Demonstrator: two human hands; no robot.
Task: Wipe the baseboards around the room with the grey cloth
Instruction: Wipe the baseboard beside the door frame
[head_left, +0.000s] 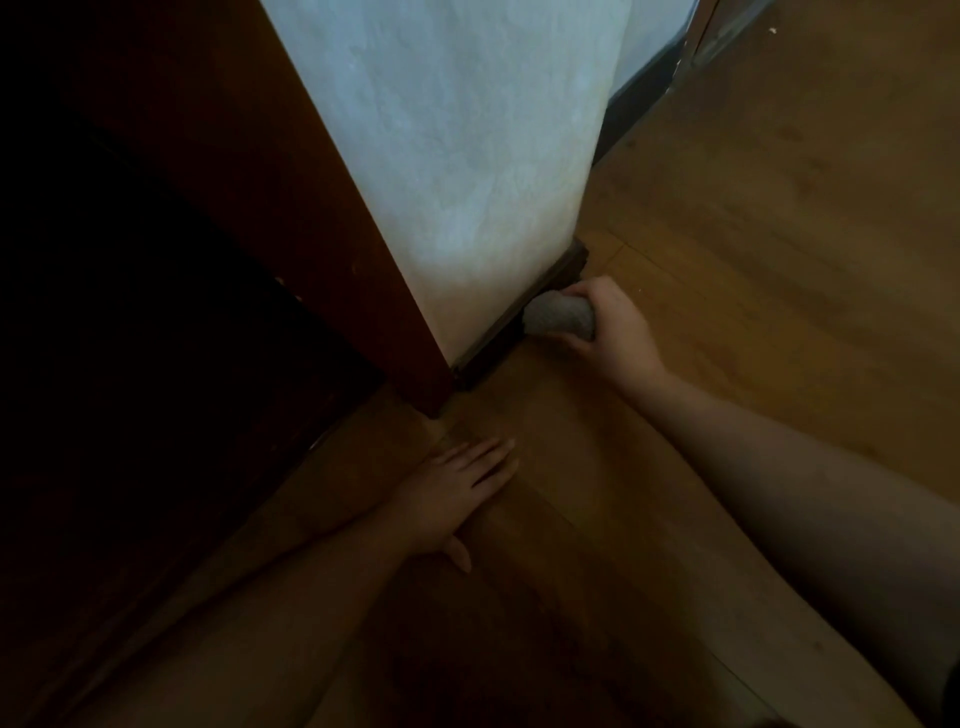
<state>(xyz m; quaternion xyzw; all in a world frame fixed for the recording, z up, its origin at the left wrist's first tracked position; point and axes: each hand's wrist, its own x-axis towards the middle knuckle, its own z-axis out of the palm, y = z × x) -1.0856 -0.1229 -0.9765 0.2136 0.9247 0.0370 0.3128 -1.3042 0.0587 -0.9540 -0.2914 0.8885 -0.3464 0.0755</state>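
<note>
The right hand (610, 325), right of the frame's centre, is curled round a bunched grey cloth (560, 321), which is gripped between thumb and fingers; the cloth's free end is pressed against the dark brown wooden baseboard (511, 332) that runs along the foot of the wall, close to the baseboard's upper right corner; the bare right forearm is stretched from the lower right edge of the frame. The left hand (457, 499), lower and left of centre, is laid flat on the warm brown wooden plank floor (779, 260), fingers straight and together, thumb spread towards the bottom of the frame, nothing being held; it is placed just below the near end of the baseboard. Above the baseboard, a pale, roughly plastered white wall (467, 156) is seen filling the upper middle; to its left a reddish-brown wooden door frame (322, 234) is set against it; the far left is lost in darkness. A second dark baseboard (631, 104) is seen at the upper right.
</note>
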